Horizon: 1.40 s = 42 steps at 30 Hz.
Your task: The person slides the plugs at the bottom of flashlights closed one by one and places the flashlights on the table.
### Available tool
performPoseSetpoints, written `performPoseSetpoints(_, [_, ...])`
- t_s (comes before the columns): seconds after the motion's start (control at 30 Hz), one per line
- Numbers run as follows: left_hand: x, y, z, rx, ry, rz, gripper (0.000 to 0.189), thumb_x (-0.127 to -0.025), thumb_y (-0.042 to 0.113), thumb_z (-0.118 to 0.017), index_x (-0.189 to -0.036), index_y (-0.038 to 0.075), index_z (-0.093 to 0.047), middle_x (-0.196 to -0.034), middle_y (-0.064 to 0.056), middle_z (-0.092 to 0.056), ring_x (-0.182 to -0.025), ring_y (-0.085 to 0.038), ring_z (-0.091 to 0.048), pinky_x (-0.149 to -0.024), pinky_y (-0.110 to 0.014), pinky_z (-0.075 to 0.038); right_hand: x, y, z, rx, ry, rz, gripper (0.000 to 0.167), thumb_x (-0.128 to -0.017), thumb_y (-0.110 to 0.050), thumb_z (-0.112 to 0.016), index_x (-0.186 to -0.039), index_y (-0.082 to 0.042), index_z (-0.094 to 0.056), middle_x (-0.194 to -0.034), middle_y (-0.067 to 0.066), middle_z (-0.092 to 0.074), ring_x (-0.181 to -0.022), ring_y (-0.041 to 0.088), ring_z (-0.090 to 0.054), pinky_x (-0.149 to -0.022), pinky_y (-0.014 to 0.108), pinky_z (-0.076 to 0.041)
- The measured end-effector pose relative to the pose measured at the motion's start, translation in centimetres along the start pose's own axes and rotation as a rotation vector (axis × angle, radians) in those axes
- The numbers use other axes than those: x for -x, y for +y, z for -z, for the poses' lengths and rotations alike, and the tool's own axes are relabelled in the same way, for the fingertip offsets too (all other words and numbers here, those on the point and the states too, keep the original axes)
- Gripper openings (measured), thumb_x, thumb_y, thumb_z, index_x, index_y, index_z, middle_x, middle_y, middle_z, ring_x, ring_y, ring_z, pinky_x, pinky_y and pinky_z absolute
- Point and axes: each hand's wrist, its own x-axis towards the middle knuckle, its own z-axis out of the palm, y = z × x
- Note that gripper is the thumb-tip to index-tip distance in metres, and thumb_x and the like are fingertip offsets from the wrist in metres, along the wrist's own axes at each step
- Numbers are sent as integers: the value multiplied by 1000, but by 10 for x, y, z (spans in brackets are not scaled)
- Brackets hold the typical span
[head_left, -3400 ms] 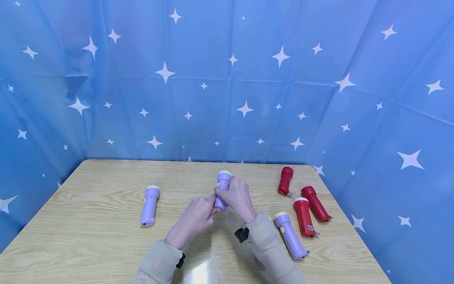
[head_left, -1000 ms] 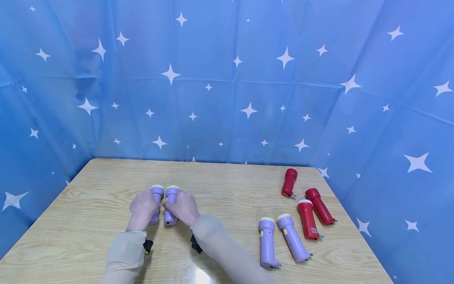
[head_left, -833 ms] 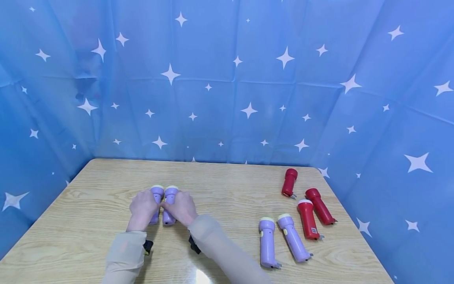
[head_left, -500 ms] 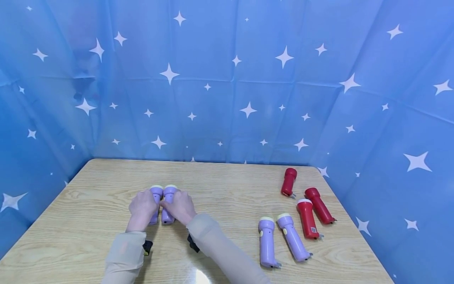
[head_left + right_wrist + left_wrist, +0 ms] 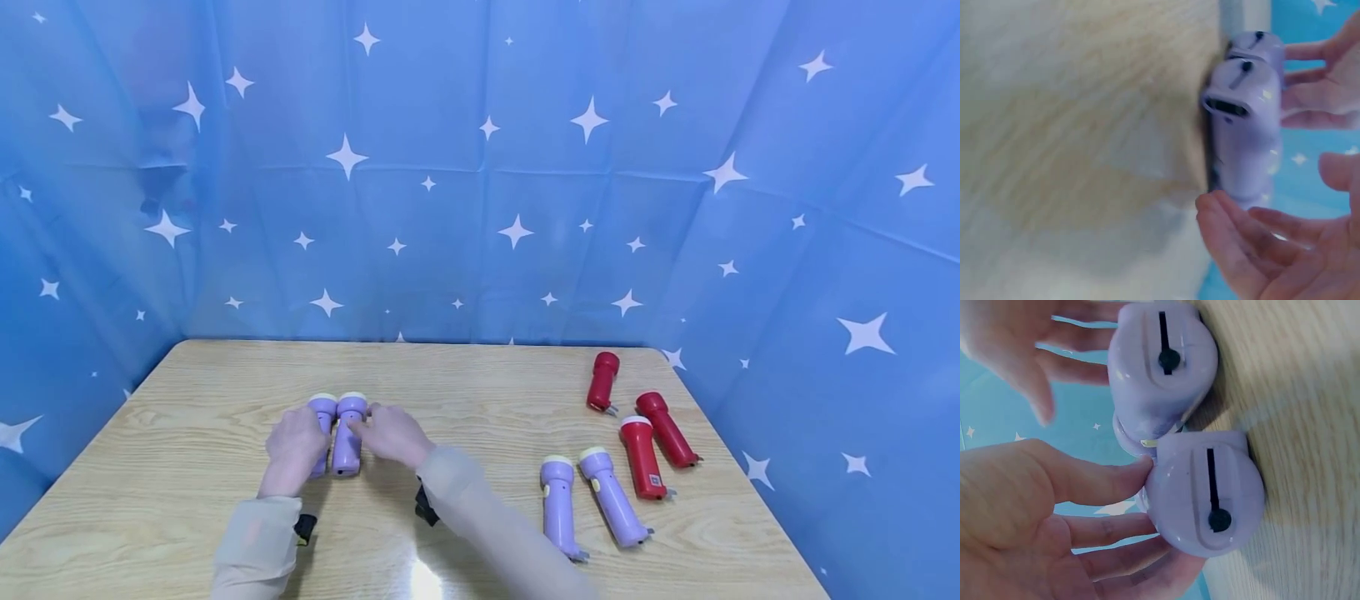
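Two light purple flashlights lie side by side at the left of the table in the head view, cream lens ends pointing away. My left hand point(image 5: 295, 443) holds the left flashlight point(image 5: 1207, 494), thumb on one side and fingers along the other in the left wrist view. Just right of the right flashlight point(image 5: 348, 437) is my right hand point(image 5: 393, 435), its thumb lifted off and its fingers spread. In the right wrist view the right hand's fingertips point(image 5: 1210, 206) are close by the lens end of that flashlight. Part of the left flashlight is hidden behind my left hand.
To the right on the wooden table point(image 5: 465, 517) lie two more purple flashlights, one upright in view point(image 5: 558, 504) and one slanted point(image 5: 615, 500). Beyond them are a red flashlight with a white rim point(image 5: 642, 458) and two all-red flashlights point(image 5: 667, 429). A starry blue curtain point(image 5: 450, 208) hangs behind.
My right hand brought a purple flashlight from the middle to the left, slid it up against the other one, and has now let go, drawing slightly right. My left hand moved onto the left flashlight.
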Motion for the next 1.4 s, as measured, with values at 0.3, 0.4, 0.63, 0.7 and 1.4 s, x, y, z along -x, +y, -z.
performPoseSetpoints(0.3, [4, 1, -5, 50, 19, -16, 22, -83, 15, -55, -78, -7, -57, -80, -27, -59, -70, -38, -58, -53, -43, -45, 43, 29, 56, 85, 1, 73, 45, -93, -39, -57, -122, -5, -61, -107, 10, -71, -95, 19, -68, -77, 30, -55])
performPoseSetpoints(0.4, [3, 3, -4, 54, 12, -14, 30, -89, 22, -54, -77, -5, -56, -80, -27, -59, -72, -38, -58, -54, -41, -45, 59, 43, 76, 126, 24, 85, 42, -92, -35, -59, -121, -4, -61, -111, 12, -69, -98, 21, -67, -77, 33, -55])
performPoseSetpoints(0.63, [5, 7, -5, 52, -10, -77, 38, -88, 30, -62, -90, -8, -62, -79, -25, -61, -68, -33, -56, -53, -39, -42, 88, 73, 105, 176, 77, 39, 38, -90, -31, -63, -115, -3, -63, -106, 14, -69, -94, 25, -67, -74, 41, -54])
performPoseSetpoints(0.7, [6, 7, -5, 58, -8, -91, 42, -87, 29, -64, -99, -10, -62, -83, -28, -62, -70, -34, -57, -55, -41, -43, 97, 81, 110, 202, 90, 4, 36, -89, -31, -65, -112, -4, -64, -103, 12, -70, -90, 23, -67, -71, 39, -54])
performPoseSetpoints(1.4, [11, 8, -8, 81, -8, -84, 37, -88, 30, -65, -87, -7, -61, -58, -11, -55, -50, -21, -53, -43, -28, -36, 166, 141, 108, 259, 131, -298, 30, -85, -26, -67, -69, -4, -55, -52, 1, -40, -45, 13, -40, -43, 21, -26])
